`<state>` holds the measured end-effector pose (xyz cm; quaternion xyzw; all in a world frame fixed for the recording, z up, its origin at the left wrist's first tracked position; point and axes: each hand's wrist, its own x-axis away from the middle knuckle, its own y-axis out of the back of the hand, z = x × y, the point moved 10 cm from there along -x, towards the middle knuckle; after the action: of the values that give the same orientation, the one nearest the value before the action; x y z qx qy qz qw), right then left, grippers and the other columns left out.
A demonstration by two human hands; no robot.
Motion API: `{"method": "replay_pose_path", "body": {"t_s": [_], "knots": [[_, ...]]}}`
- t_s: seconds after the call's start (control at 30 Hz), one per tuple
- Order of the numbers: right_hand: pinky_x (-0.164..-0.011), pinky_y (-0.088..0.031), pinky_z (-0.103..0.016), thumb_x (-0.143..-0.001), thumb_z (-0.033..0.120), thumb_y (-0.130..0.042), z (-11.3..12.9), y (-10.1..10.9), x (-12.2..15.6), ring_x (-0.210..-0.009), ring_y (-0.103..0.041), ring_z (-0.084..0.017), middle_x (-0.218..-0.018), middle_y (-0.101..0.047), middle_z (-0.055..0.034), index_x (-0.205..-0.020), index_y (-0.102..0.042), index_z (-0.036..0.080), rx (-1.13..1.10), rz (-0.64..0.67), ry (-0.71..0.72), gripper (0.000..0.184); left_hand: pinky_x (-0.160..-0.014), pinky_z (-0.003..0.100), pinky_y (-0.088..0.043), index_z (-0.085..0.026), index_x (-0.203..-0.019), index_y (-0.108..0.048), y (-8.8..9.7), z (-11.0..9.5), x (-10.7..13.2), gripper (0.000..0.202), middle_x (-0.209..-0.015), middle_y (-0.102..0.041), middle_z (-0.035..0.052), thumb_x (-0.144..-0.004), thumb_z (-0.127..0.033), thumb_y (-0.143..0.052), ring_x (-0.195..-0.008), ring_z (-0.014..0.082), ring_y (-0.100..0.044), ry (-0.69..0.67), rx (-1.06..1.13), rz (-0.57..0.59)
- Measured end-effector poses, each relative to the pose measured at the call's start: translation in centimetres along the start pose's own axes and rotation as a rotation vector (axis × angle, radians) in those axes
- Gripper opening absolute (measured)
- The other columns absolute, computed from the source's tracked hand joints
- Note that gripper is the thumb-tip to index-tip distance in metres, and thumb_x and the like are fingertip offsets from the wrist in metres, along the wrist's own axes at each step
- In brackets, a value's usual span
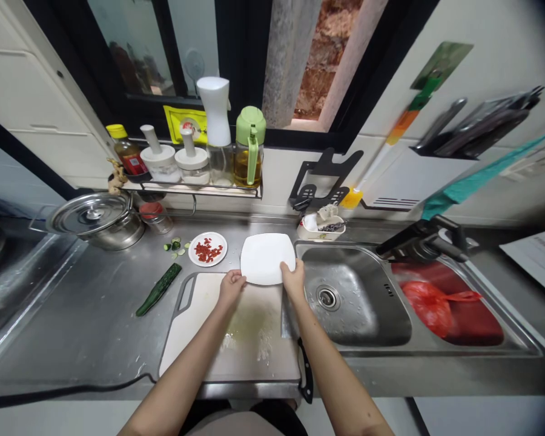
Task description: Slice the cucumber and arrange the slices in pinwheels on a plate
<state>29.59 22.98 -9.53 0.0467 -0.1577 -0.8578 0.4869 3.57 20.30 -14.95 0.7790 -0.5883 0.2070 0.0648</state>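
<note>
Both hands hold a white square plate with rounded corners over the far edge of the cutting board. My left hand pinches its near left corner. On the near right side, my right hand grips the rim, thumb on top. No food shows on the plate. Wet smears mark the middle of the board. A knife with a black handle lies along the board's right edge, its blade partly hidden by my right arm. Left of the plate sits a small round plate of red berry-like pieces.
A cucumber and several cut slices lie on the steel counter, near a lidded pot. The sink is at right, with a red bag in its second basin. Bottles and jars line a rack behind.
</note>
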Motion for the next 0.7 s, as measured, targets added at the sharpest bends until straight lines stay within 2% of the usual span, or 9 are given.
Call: {"method": "replay_pose_path", "body": {"t_s": [0.17,0.27,0.47,0.7], "knots": [[-0.064,-0.041,-0.025,-0.07,0.033,-0.055,0.1,-3.1,-1.7,-0.067,-0.055,-0.016,-0.074,-0.063,-0.0001,-0.093,-0.064,0.016,0.362,0.269,0.091,0.031,-0.053,0.02,-0.039,-0.018,-0.079,-0.054,2.0,-0.5,-2.9,0.032,-0.055,-0.055,-0.0052,-0.06,-0.038,-0.07,-0.051,0.0091,-0.053,-0.015,-0.11,-0.043],[-0.062,-0.038,-0.023,-0.073,0.03,-0.056,0.4,-4.4,-2.0,-0.067,-0.053,-0.014,-0.072,-0.061,0.0008,-0.096,-0.065,0.015,0.455,0.387,0.145,0.028,-0.053,0.02,-0.04,-0.018,-0.081,-0.053,2.6,-0.6,-3.9,0.028,-0.055,-0.055,-0.0055,-0.064,-0.034,-0.067,-0.051,0.0093,-0.053,-0.009,-0.165,-0.053],[-0.066,-0.038,-0.024,-0.081,0.024,-0.056,0.2,-5.6,-2.8,-0.071,-0.054,-0.015,-0.076,-0.062,-0.0008,-0.104,-0.064,0.015,0.603,0.418,0.135,0.026,-0.055,0.021,-0.043,-0.017,-0.087,-0.057,2.5,-0.4,-4.9,0.019,-0.057,-0.058,-0.0045,-0.072,-0.028,-0.062,-0.052,0.0107,-0.057,-0.002,-0.341,-0.064],[-0.071,-0.04,-0.024,-0.086,0.024,-0.057,-0.6,-6.0,-2.9,-0.079,-0.059,-0.016,-0.086,-0.066,-0.0056,-0.113,-0.061,0.011,0.706,0.439,0.094,0.031,-0.062,0.023,-0.044,-0.018,-0.09,-0.06,2.8,-0.7,-5.7,0.016,-0.062,-0.063,-0.0038,-0.074,-0.021,-0.061,-0.056,0.0118,-0.058,-0.005,-0.564,-0.081]]}}
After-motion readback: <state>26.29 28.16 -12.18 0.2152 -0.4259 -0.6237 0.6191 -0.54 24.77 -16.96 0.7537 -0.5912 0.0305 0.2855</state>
